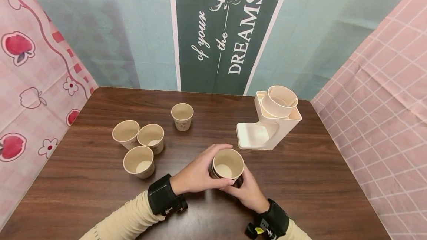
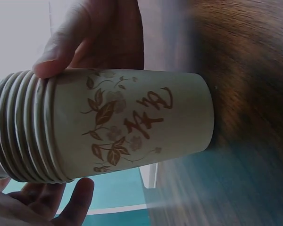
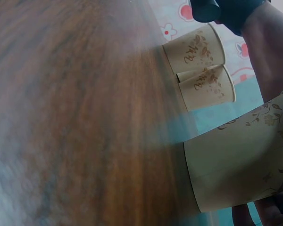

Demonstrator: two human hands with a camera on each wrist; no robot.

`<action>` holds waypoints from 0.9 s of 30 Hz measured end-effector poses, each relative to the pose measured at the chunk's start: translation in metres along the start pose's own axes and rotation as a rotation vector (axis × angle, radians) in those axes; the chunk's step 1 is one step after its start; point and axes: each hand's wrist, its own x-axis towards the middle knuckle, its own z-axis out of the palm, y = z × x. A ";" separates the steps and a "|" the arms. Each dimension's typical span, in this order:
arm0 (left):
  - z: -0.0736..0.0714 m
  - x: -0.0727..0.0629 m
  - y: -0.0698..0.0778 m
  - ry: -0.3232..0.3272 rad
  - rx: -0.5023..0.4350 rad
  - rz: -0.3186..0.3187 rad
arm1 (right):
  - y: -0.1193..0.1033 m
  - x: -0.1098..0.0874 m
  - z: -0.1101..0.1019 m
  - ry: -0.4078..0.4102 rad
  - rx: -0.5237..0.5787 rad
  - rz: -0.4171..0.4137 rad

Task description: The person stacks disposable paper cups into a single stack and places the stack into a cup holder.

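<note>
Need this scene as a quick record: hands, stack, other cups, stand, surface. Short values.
left hand: grips stack, fingers curled round it
right hand: grips the same stack from the other side
stack: nested cups, mouth up, several rims visible; table contact unclear
print: brown leaves, flowers and writing
front-left cup: mouth up, grouped closely with two more
lone cup: mouth up, farther back
stand: cream, right of lone cup, round piece on top
surface: brown wood-look table
</note>
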 end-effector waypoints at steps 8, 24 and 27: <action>0.001 -0.003 -0.004 -0.011 0.004 -0.011 | 0.001 0.000 -0.002 -0.009 -0.022 -0.009; 0.002 -0.006 -0.008 -0.044 0.002 -0.044 | 0.000 -0.001 -0.003 -0.007 -0.041 -0.009; 0.003 -0.006 -0.009 -0.046 0.000 -0.045 | 0.001 0.000 -0.003 -0.010 -0.038 -0.013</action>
